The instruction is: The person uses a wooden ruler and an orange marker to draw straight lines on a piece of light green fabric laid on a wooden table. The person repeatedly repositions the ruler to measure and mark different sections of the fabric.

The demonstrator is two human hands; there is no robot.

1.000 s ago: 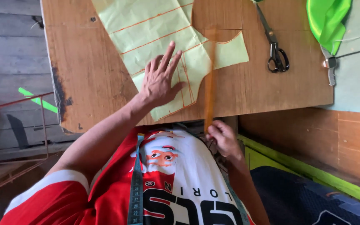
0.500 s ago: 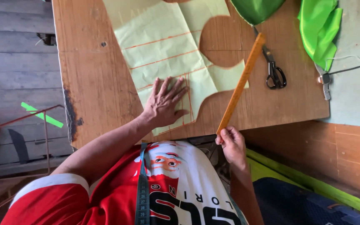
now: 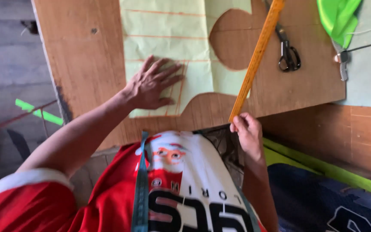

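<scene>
left hand (image 3: pixel 151 86) lies flat, fingers spread, palm down on the pale yellow-green paper pattern (image 3: pixel 172 38), pinning its lower part near some orange ruled lines. the pattern lies on a brown wooden board (image 3: pixel 82 64), with a rounded cutout on its right edge. right hand (image 3: pixel 246 131) is closed around the near end of a long orange ruler (image 3: pixel 257 58), which slants up and away across the board, just right of the pattern. black scissors (image 3: pixel 287 51) lie beside the ruler; bright green fabric (image 3: pixel 338 17) sits at the top right corner.
</scene>
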